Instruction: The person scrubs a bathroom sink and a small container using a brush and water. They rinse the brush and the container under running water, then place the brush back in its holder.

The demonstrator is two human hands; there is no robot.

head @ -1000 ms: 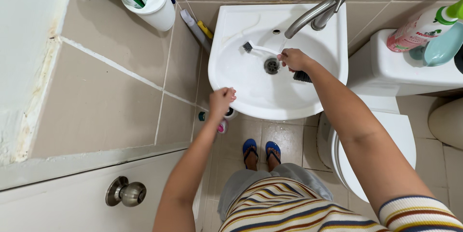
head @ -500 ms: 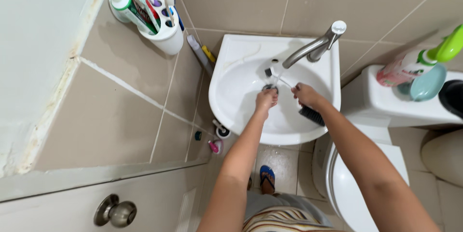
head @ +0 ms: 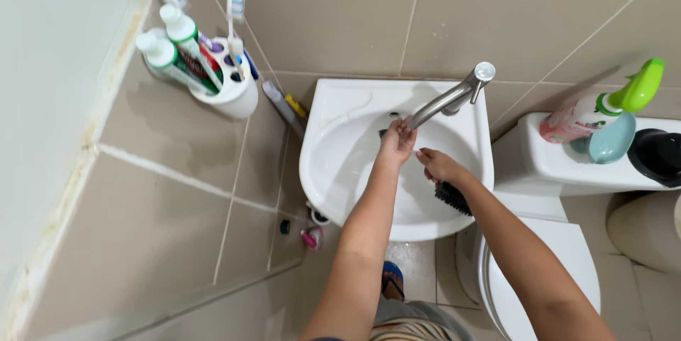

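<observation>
Right hand [head: 438, 166] grips a white-handled black-bristled brush [head: 452, 197] over the white corner basin [head: 333, 164]; left hand [head: 397, 140] closes on its far end under the steel tap [head: 448, 100]

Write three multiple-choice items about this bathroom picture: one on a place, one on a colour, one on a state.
1. Where is the left hand?
A. On the toilet lid
B. Under the tap, over the sink
C. On the wall holder

2. What colour is the spray bottle trigger?
A. Green
B. Red
C. Black

3. What is the right hand doing?
A. Hanging empty
B. Turning the tap
C. Gripping a brush with dark bristles

Answers: 1 B, the hand sits just below the spout; 2 A, the trigger is bright green; 3 C, the fingers close around the white handle.
</observation>
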